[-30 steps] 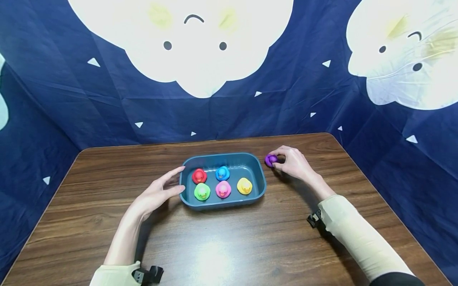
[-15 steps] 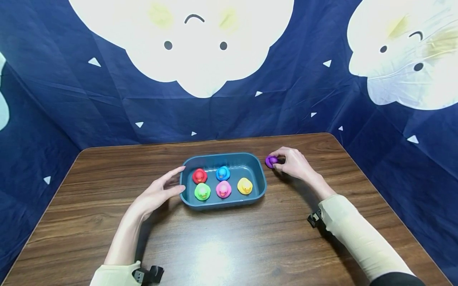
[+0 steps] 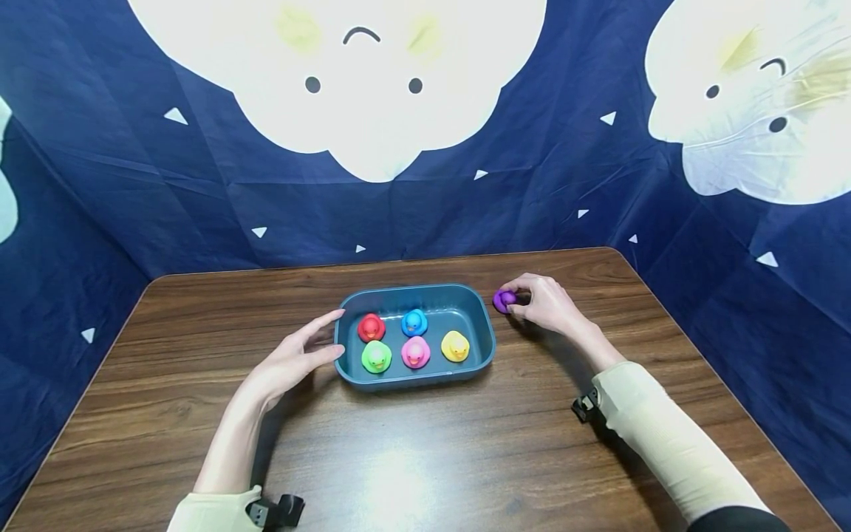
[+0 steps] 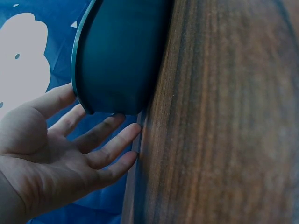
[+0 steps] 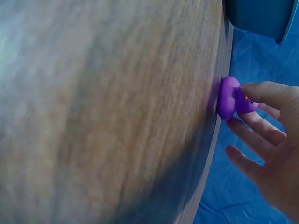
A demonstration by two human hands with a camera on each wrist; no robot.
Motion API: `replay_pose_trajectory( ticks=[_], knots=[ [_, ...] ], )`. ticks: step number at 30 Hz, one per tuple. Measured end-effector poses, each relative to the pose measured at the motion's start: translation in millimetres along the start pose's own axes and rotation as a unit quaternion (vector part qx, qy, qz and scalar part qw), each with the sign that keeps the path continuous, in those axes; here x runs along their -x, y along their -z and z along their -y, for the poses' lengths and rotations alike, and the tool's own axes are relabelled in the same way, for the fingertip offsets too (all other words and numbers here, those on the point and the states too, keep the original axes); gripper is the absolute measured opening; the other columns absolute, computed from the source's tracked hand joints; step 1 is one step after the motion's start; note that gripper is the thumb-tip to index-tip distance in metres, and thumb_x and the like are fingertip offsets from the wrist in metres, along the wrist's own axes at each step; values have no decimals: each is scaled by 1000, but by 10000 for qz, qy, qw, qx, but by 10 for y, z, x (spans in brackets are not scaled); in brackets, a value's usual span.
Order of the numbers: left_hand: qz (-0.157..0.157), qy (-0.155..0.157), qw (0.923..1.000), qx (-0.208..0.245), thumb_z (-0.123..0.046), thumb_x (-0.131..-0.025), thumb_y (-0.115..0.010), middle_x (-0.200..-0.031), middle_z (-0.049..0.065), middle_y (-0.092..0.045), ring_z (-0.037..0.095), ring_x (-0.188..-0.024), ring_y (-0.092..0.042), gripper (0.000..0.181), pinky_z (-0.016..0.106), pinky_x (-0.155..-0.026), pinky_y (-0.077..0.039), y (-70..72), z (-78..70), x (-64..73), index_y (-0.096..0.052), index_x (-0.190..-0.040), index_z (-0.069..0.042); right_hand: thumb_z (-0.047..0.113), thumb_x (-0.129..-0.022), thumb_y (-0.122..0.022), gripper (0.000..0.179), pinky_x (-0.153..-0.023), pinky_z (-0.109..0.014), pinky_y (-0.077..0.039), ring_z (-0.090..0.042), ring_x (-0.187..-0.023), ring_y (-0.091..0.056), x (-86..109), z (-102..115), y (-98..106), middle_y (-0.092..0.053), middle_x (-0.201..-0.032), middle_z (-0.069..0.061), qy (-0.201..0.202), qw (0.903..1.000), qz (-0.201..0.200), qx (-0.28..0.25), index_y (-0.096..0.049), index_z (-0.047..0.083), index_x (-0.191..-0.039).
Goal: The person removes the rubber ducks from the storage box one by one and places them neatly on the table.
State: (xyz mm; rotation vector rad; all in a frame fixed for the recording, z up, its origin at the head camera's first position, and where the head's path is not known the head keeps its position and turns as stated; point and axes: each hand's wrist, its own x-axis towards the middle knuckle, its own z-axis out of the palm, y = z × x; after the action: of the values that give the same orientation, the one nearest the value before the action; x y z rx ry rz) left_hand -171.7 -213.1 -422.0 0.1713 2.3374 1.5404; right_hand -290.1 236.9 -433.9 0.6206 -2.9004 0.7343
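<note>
A blue-green plastic tub [image 3: 412,378] stands on the table with several rubber ducks inside: a red duck [image 3: 371,327], a blue duck [image 3: 414,323], a green duck [image 3: 376,357], a pink duck [image 3: 415,352] and a yellow duck [image 3: 455,346]. My left hand [image 3: 289,362] touches the tub's left end with spread fingers; in the left wrist view its fingertips meet the tub's rim and wall [image 4: 121,56]. To the tub's right, a purple rubber duck [image 5: 229,98] sits on the table, and my right hand [image 3: 541,301] pinches it between thumb and fingers.
The wooden table [image 3: 425,458] has its far edge against a dark blue cloth backdrop [image 3: 425,222] printed with white clouds. Black camera mounts sit at both wrists, the left one [image 3: 275,511] low in the head view.
</note>
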Motion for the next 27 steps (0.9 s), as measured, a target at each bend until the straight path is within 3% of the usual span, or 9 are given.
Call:
replay_pose_trajectory(
  ticks=[9,17,27],
  knots=[
    [-6,-11,10000,21,-28,-102,-64,-160,22,-42,41,-147,-43,70,60,-122,-32,-6,-2,-8,-30,-163,-20,25,-89,-79,35,-100,-53,-52,-31,-119,-67,27,-7,84,-74,-122,-8,120,9992,-356,-123,-75,14,-123],
    [-1,-44,10000,15,-27,-103,-63,-160,22,-42,41,-147,-43,70,60,-121,-34,-7,-2,-6,-30,-163,-19,11,-92,-74,26,-99,-51,-52,-32,-115,-69,36,31,148,-76,-115,-11,626,9913,-1116,-323,-76,7,-117],
    [4,-30,10000,12,-28,-102,-63,-160,22,-42,41,-147,-43,70,59,-122,-33,-3,5,-9,-30,-163,-20,3,-91,-74,25,-100,-47,-52,-29,-112,-69,53,123,210,-75,-112,-10,1017,9796,-1630,-583,-76,8,-115]
  ],
)
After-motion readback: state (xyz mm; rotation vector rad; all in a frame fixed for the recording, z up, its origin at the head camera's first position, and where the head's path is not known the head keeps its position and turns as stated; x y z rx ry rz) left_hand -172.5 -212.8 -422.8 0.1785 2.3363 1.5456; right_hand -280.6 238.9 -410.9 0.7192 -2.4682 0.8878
